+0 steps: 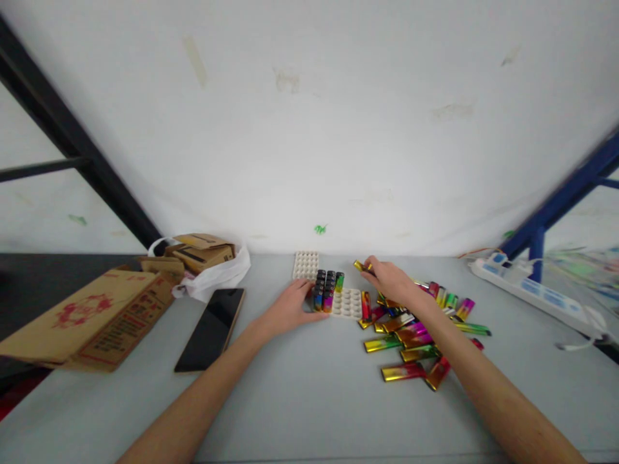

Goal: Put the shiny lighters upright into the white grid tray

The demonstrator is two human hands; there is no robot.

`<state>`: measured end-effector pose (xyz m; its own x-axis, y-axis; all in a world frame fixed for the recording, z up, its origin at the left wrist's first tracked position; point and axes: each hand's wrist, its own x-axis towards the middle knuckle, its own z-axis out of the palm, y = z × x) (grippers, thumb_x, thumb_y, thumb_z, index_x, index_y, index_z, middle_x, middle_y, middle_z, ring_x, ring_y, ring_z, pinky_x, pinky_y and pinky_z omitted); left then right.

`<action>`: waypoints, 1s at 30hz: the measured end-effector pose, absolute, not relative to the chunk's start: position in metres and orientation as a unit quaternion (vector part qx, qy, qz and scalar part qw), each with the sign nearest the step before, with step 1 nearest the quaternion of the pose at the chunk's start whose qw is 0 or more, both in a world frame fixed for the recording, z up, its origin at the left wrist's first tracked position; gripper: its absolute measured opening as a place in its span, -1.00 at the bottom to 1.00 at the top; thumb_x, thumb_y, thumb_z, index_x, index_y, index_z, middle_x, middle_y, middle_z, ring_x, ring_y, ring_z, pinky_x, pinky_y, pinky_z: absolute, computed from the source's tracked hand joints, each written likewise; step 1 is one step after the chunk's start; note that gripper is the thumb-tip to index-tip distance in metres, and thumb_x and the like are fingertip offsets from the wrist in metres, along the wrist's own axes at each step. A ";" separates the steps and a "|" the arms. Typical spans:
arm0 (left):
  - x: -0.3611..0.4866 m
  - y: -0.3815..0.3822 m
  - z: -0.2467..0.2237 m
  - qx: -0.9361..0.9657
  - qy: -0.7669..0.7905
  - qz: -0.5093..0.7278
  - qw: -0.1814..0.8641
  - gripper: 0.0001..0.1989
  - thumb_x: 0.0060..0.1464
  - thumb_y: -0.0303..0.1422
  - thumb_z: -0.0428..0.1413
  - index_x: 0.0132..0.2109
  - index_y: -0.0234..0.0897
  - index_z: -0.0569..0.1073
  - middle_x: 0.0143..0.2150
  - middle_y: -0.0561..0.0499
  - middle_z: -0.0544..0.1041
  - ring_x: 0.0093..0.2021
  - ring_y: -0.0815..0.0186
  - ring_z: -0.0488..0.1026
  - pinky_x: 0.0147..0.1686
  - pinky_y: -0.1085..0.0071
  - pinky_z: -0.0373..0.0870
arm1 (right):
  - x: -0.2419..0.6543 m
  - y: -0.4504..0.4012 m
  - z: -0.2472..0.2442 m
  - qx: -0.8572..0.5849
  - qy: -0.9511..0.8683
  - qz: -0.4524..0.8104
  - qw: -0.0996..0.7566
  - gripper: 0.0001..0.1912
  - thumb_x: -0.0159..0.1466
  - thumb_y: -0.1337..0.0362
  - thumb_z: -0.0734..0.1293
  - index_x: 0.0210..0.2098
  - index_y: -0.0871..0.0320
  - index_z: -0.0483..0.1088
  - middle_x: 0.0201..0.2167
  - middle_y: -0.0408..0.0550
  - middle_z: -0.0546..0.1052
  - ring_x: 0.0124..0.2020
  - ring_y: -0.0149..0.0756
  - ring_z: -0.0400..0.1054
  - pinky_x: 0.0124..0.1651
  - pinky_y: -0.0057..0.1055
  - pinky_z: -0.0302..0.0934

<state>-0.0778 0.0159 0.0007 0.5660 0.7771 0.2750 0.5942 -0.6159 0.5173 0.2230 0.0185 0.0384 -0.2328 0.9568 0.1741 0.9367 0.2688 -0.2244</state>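
Observation:
My left hand (pixel 289 308) is curled round the left end of a pale tray (pixel 347 303) with rows of round holes. Its thumb lies along the near edge, its fingers by the far left side. Several shiny lighters (pixel 327 301) with dark tops stand upright at that end, and a green one (pixel 339 281) stands beside them. A red lighter (pixel 366 305) is at the tray's right end. Above and right of the tray, my right hand (pixel 389 280) pinches a gold lighter (pixel 360 265). Under my right forearm lies a loose pile of multicoloured metallic lighters (pixel 411 335).
A second pale tray (pixel 305 265) lies behind, near the wall. On the left are a black phone (pixel 211 330), a white plastic bag (pixel 217 274), a small carton (pixel 203 254) and a larger cardboard box (pixel 91 316). A white power strip (pixel 536 296) lies at the right.

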 end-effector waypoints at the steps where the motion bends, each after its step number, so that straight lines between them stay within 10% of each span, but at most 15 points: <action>1: -0.078 0.016 0.001 0.866 0.397 0.243 0.186 -0.42 -0.03 0.05 0.34 -0.02 -0.29 0.51 -0.01 -0.20 0.56 -0.01 -0.02 0.50 0.02 0.11 0.48 | 0.225 0.017 0.042 -0.602 -0.779 0.048 0.171 -0.74 0.48 0.17 0.24 0.02 0.19 0.43 -0.27 0.10 0.65 -0.25 -0.11 0.52 -0.21 -0.35 0.23; 9: -0.077 0.016 0.003 0.866 0.399 0.235 0.191 -0.38 -0.02 0.05 0.34 0.02 -0.33 0.52 0.02 -0.23 0.55 0.05 -0.07 0.49 0.09 0.08 0.45 | 0.220 -0.008 0.043 -0.549 -0.675 0.262 0.417 -0.48 0.28 -0.22 0.36 -0.27 0.17 0.51 -0.53 -0.17 0.41 -0.50 -0.33 0.22 -0.42 -0.39 0.10; 18: -0.078 0.015 0.005 0.869 0.389 0.242 0.188 -0.39 0.01 0.04 0.33 0.06 -0.31 0.52 0.05 -0.21 0.57 0.08 -0.05 0.49 0.15 0.07 0.43 | 0.183 -0.039 0.033 -0.434 -0.617 0.489 0.438 -0.56 0.42 -0.18 0.21 -0.16 0.08 0.36 -0.27 -0.12 0.47 -0.28 -0.30 0.39 -0.20 -0.35 0.35; 23: -0.078 0.016 0.003 0.876 0.381 0.237 0.178 -0.41 0.03 0.04 0.32 0.05 -0.31 0.52 0.03 -0.20 0.57 0.09 -0.04 0.48 0.14 0.08 0.42 | 0.168 -0.039 0.026 -0.367 -0.558 0.578 0.469 -0.58 0.38 -0.19 0.26 -0.20 0.04 0.24 -0.48 -0.31 0.17 -0.54 -0.43 0.10 -0.44 -0.45 0.15; 30: -0.077 0.016 0.006 0.871 0.386 0.239 0.186 -0.45 0.02 0.01 0.33 0.02 -0.29 0.53 0.03 -0.21 0.57 0.08 -0.05 0.49 0.12 0.07 0.44 | 0.163 -0.044 0.023 -0.468 -0.627 0.424 0.456 -0.54 0.44 -0.15 0.18 -0.38 0.06 0.17 -0.54 -0.28 0.16 -0.54 -0.41 0.03 -0.50 -0.44 -0.05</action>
<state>-0.0772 0.0155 0.0061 0.5882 0.7612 0.2730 0.5828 -0.6331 0.5094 0.1633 -0.0445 0.0234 -0.1458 0.9738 0.1748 0.2015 0.2022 -0.9584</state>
